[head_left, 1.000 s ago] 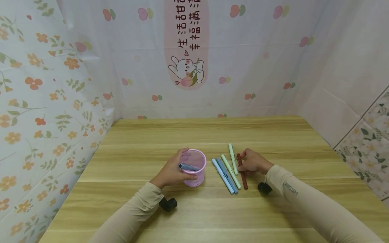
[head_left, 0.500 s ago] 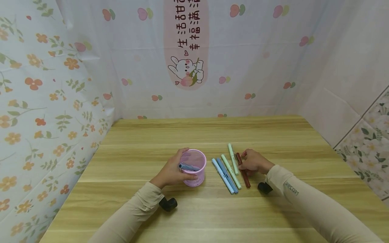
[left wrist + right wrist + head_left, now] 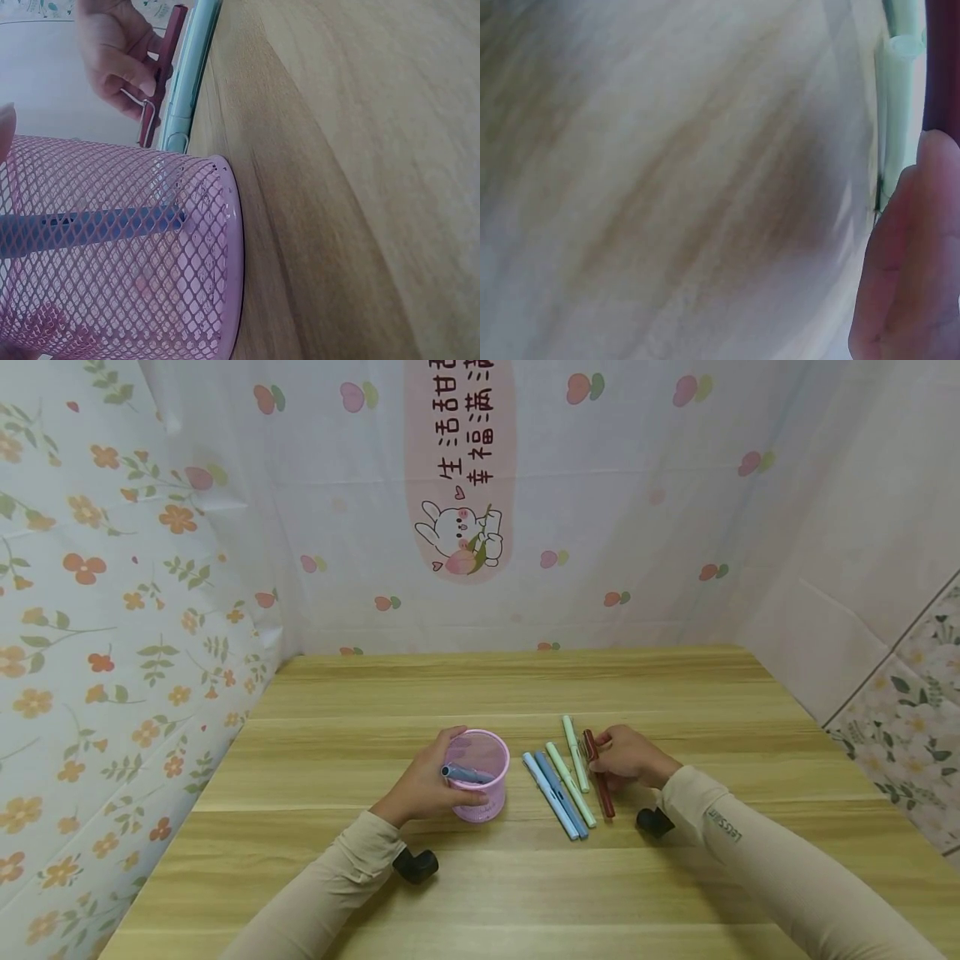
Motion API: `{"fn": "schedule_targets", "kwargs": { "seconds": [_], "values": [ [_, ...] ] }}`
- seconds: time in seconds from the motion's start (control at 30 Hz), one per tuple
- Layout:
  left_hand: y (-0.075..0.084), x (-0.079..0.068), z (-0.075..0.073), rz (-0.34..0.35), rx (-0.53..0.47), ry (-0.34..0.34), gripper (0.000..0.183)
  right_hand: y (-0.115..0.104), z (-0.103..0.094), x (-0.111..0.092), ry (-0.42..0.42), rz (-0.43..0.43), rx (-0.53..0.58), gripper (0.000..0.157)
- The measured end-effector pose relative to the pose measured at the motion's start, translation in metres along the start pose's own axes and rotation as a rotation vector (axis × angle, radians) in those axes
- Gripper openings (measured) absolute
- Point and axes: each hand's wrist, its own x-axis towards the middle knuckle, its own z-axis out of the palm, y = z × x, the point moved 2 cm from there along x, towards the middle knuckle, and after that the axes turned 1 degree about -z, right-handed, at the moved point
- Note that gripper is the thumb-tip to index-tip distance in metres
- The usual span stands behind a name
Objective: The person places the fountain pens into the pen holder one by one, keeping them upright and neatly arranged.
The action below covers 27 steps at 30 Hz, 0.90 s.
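Note:
My left hand point(image 3: 426, 783) grips a pink mesh pen cup point(image 3: 480, 806) from its left side, thumb across the front. Inside the cup leans a grey-blue pen point(image 3: 463, 773); the left wrist view shows it through the mesh point(image 3: 97, 227). My right hand point(image 3: 628, 757) pinches a dark red pen point(image 3: 602, 781) between thumb and fingers. In the left wrist view this red pen point(image 3: 163, 75) is held just off the table, its metal clip visible. Close beside it lies a light green pen point(image 3: 575, 752). The right wrist view catches only part of the fingers point(image 3: 911, 255) and the red pen point(image 3: 943, 67).
Left of the red pen lie another light green pen point(image 3: 570, 783), a blue pen point(image 3: 562, 793) and a light blue pen point(image 3: 550, 795), side by side. The wooden table point(image 3: 480, 893) meets patterned cloth point(image 3: 322, 593) at the back and left. Black wrist cameras point(image 3: 415, 866) hang under both wrists.
My right hand has lifted the red pen slightly off the table, its upper end shifting away from me. The left hand and the cup have stayed in place.

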Motion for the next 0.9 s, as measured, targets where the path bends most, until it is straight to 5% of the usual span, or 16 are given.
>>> {"fn": "schedule_targets", "kwargs": {
  "seconds": [0.9],
  "values": [
    [-0.003, 0.001, 0.000, 0.018, 0.015, 0.010, 0.102, -0.015, 0.003, -0.001, -0.012, -0.064, 0.109, 0.043]
  ]
}}
